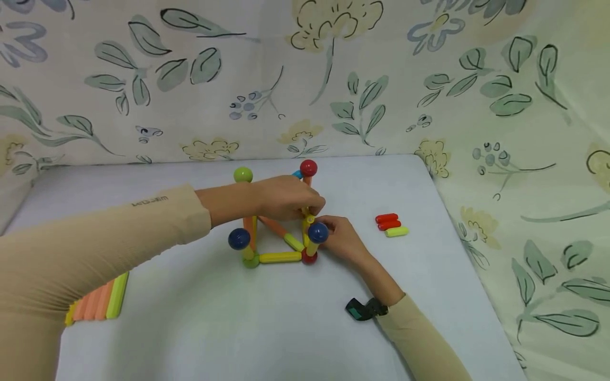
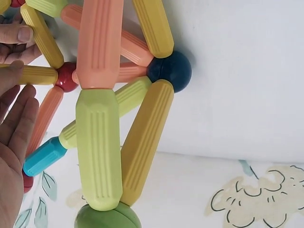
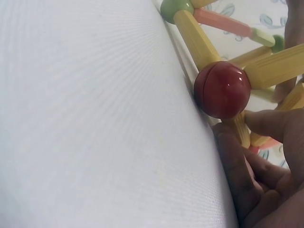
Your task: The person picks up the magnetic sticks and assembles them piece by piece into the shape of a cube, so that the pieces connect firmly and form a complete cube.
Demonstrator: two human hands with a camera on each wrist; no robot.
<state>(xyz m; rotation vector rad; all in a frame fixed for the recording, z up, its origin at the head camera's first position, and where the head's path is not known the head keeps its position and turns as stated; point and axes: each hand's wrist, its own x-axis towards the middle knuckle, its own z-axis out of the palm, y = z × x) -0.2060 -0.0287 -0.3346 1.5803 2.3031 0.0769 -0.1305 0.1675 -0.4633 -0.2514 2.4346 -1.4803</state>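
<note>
A frame of magnetic rods and balls stands on the table. My left hand point(image 1: 286, 197) reaches over it from the left and pinches a yellow rod point(image 2: 35, 75), whose far end meets a red ball point(image 2: 66, 77). Low on the right side, my right hand point(image 1: 345, 238) has thumb and fingers around another yellow rod point(image 3: 241, 129), just behind a bottom red ball point(image 3: 222, 89). Two dark blue balls point(image 1: 239, 239) top the near uprights. At the back are a green ball point(image 1: 243, 174) and a red ball point(image 1: 308, 168) on uprights.
Two short red rods point(image 1: 387, 218) and a short light green rod point(image 1: 397, 232) lie to the right on the white table point(image 1: 267, 328). Several orange rods point(image 1: 94, 304), with a light green and a yellow one, lie partly under the left sleeve. Floral cloth point(image 1: 267, 79) hangs behind.
</note>
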